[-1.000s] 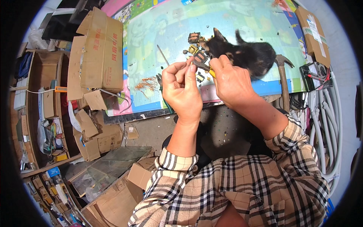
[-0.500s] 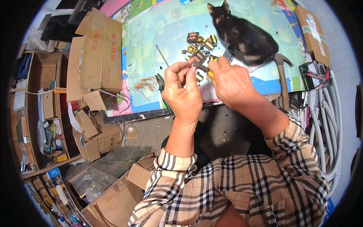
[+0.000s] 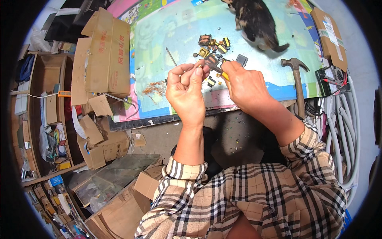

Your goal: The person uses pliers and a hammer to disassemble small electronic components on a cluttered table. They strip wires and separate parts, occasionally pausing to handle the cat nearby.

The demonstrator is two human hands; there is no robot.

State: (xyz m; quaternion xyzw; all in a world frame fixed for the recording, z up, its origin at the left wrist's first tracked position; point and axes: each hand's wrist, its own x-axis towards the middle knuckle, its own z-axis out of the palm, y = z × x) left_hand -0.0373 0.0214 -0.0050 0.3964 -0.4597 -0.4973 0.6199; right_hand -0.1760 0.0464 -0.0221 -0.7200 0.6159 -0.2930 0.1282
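Note:
My right hand (image 3: 248,85) is closed around a yellow-handled tool (image 3: 225,75), which looks like pliers; its dark metal end points left toward my other hand. My left hand (image 3: 187,89) pinches a small piece (image 3: 200,67) between thumb and fingertips, right at the tool's tip; its kind is too small to make out. Just beyond both hands lie several small yellow-and-black transformers (image 3: 205,40), some with copper windings. A tangle of copper wire (image 3: 156,89) rests left of my left hand, and a thin metal rod (image 3: 171,55) lies beyond it.
A cat (image 3: 254,24) stands on the table's far side. To the right are a claw hammer (image 3: 296,75), a meter with red leads (image 3: 334,81) and a flat carton (image 3: 329,38). An open cardboard box (image 3: 107,55) stands at the left edge, beside wooden shelves (image 3: 47,71).
The cat has moved away toward the far edge. My left hand has shifted slightly left, now covering most of the green-handled cutters. My right hand keeps its grip on the tool.

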